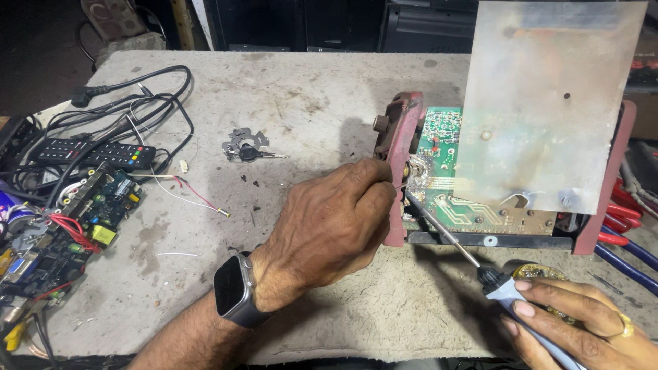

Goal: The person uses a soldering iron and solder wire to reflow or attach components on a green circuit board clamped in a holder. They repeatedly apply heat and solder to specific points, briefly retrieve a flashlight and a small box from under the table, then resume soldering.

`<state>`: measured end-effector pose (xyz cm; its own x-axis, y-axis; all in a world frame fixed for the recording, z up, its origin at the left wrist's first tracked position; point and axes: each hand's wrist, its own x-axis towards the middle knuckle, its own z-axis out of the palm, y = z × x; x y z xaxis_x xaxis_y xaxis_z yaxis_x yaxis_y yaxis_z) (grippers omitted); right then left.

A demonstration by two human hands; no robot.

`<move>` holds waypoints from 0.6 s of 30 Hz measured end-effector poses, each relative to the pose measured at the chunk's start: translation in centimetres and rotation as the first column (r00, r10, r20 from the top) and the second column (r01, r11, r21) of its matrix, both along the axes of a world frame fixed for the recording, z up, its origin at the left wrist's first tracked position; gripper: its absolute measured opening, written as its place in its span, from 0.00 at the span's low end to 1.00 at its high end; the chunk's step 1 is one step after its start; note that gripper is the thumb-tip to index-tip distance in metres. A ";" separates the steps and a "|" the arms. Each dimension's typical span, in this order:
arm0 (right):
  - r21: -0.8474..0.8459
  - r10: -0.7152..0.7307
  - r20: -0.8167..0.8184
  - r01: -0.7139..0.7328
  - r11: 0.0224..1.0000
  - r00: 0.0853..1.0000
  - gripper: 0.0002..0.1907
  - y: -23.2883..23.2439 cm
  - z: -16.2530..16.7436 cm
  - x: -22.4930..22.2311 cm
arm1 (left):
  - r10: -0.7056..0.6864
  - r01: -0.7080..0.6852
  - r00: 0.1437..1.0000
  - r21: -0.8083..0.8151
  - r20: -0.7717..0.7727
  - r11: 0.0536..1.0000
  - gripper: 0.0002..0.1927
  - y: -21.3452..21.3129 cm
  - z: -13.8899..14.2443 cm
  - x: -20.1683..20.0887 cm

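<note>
While both hands work at the green printed circuit board [449, 171] in its red frame:
Left hand [329, 226]: pinched shut on thin solder wire [399, 185], at board's left edge.
Right hand [582, 322]: closed round grey-handled soldering iron [473, 260], below-right of board.
Axis: iron slants up-left, tip meeting wire at the joint.

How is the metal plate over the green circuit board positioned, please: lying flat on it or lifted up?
Lifted up. The metal plate stands tilted above the green circuit board, leaving the board's tracks exposed beneath its lower edge.

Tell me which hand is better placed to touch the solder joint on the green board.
Right, likely: right hand holds the soldering iron, tip beside the joint. Left hand is busy holding thin wire there.
</note>
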<state>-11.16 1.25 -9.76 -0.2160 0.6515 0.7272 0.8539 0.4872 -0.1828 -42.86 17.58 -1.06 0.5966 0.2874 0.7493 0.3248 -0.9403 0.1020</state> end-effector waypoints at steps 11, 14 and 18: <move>-0.010 -0.017 -0.040 0.016 1.000 0.999 0.20 0.0 -0.2 0.2 | -0.037 0.037 0.999 -0.009 -0.021 0.999 0.15 0.0 0.0 -0.1; -0.004 -0.009 -0.040 0.009 1.000 0.999 0.20 0.0 -0.1 0.2 | -0.038 0.038 0.999 0.002 -0.017 0.999 0.14 0.0 0.0 -0.1; 0.004 -0.044 -0.052 0.044 0.999 0.998 0.20 0.0 -0.1 0.0 | -0.051 0.051 0.998 -0.018 -0.030 0.999 0.15 0.0 -0.2 -0.1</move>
